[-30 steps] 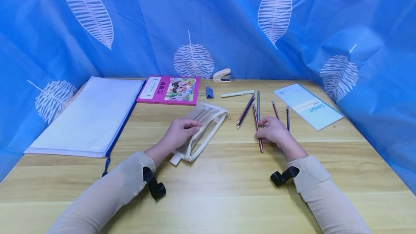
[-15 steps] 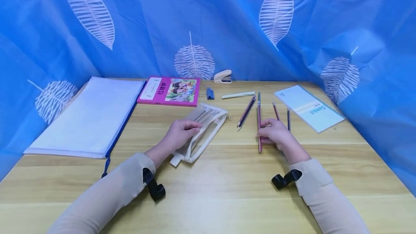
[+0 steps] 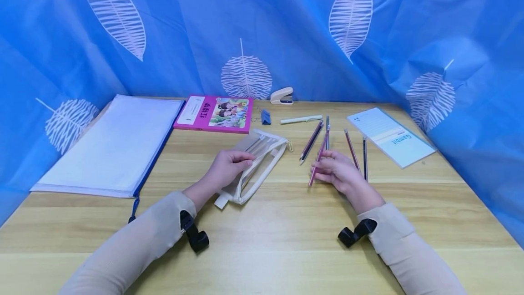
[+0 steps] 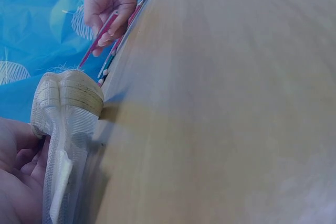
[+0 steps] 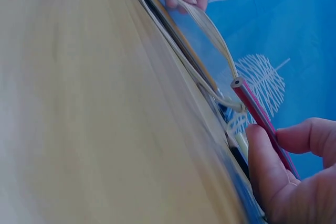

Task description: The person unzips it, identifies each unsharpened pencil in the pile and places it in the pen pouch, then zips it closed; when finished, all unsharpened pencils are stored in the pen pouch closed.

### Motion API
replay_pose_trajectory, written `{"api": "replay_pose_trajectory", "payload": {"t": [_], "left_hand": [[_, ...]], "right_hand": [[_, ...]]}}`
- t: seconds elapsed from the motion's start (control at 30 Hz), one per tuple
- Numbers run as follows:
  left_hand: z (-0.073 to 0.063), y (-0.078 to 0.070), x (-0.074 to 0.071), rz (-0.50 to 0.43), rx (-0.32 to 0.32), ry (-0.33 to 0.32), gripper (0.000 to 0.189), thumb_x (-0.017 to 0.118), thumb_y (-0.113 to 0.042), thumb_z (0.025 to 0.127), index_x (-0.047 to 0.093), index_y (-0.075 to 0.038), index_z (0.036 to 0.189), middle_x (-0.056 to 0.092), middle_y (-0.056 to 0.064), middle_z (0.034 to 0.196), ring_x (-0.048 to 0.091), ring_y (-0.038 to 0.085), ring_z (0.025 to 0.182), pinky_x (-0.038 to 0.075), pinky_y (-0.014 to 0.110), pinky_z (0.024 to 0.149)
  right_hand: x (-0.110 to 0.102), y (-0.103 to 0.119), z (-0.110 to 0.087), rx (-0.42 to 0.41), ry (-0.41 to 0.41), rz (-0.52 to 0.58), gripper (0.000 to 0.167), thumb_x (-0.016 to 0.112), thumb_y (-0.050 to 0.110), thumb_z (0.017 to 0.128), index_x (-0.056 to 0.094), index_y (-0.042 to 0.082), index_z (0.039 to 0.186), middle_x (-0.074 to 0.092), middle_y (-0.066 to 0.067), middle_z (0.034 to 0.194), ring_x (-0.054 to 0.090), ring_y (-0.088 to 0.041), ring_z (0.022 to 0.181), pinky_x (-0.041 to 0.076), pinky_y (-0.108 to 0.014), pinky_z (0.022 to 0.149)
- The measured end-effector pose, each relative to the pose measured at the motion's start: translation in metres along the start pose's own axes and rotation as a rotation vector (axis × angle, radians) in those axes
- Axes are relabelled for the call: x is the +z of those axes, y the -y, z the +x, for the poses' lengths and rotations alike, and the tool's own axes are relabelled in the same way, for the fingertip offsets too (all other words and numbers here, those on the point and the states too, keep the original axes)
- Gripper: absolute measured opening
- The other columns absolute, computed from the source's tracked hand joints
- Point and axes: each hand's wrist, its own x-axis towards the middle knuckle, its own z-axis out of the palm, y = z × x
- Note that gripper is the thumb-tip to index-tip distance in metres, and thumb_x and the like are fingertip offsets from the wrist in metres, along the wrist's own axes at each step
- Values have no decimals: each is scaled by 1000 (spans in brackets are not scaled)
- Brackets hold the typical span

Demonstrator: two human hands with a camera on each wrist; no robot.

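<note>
My left hand (image 3: 227, 167) pinches the upper edge of a see-through mesh pencil case (image 3: 264, 176), its zipped mouth spread apart. Several long, thin items lie inside it. To the right, my right hand (image 3: 340, 172) holds a red-and-silver striped pencil (image 5: 257, 106) between thumb and fingers. The pencil slants over the table, its lower end towards the case; in the right wrist view that end overlaps the case's far corner. A pair of dark pencils (image 3: 311, 142), a teal pencil (image 3: 327, 122), a red pencil (image 3: 352, 149) and a dark blue pencil (image 3: 365, 160) lie around the right hand.
A white zip folder (image 3: 110, 144) lies at left, beside a pink book (image 3: 213, 114). Behind the case are a blue binder clip (image 3: 266, 117), a stapler (image 3: 282, 96) and a pale green pen (image 3: 300, 119). A notepad (image 3: 390, 136) lies at right. A blue curtain (image 3: 286, 26) hangs behind.
The red-and-silver pencil has been lifted and turned, its near end swinging left towards the case. My right hand has shifted slightly left with it. The left hand has kept its hold.
</note>
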Motion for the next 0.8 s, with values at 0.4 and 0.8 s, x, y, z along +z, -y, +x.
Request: {"api": "replay_pose_trajectory", "payload": {"t": [0.4,0.8], "left_hand": [[0,0,1,3,-7,-2,17,62,-10,88,71,-9,103,67,6,108,57,17,96,46,27,78],[0,1,1,4,9,-3,17,62,-10,88,71,-8,103,68,7,106,58,16,93,46,24,75]], "right_hand": [[39,-14,-7,27,72,43,37,47,-8,87,33,-4,121,65,-4,78,67,-14,72,54,-26,69],[75,-31,-14,77,150,74,26,47,-10,85,39,0,108,64,-5,76,66,-15,70,54,-26,69]]}}
